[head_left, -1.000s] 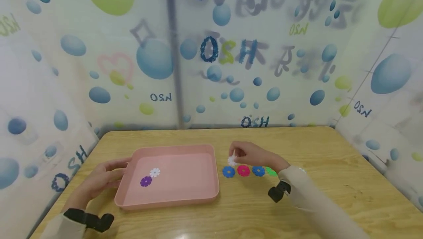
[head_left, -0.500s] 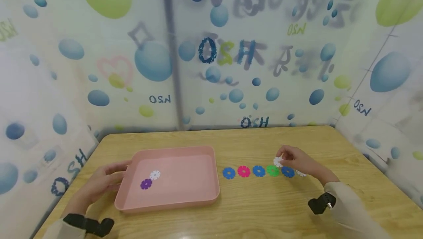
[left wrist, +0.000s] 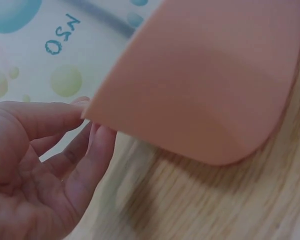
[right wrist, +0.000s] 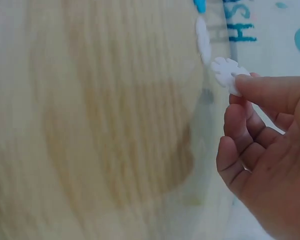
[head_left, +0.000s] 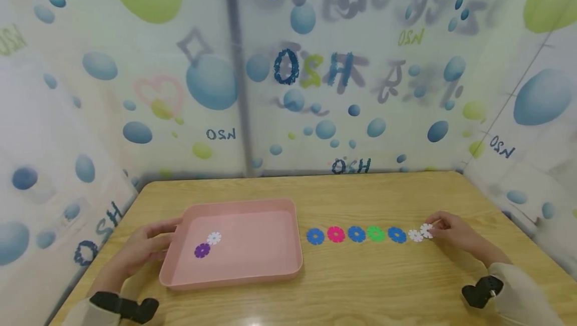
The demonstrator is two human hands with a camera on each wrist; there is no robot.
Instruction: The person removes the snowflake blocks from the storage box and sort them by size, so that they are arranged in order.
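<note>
At the right end of a row of discs, my right hand [head_left: 457,231] pinches a white snowflake disc [head_left: 425,231] between thumb and fingertips. In the right wrist view that held disc [right wrist: 225,72] is tilted up. It overlaps the row's last white disc [head_left: 415,236] in the head view. Leftward the row continues with a blue disc [head_left: 397,235], a green disc [head_left: 376,234], another blue, a pink disc [head_left: 335,234] and a blue one nearest the tray. My left hand [head_left: 141,246] rests extended fingers against the left rim of a pink tray [head_left: 270,236].
Inside the tray lie a white disc [head_left: 214,238] and a purple disc [head_left: 202,251], close together. The wooden table [head_left: 360,286] ends at the back against a patterned curtain [head_left: 288,115], which also rises on both sides.
My right hand has carried the white disc rightward along the row, from beside the tray to the far right end. My left hand stays at the tray.
</note>
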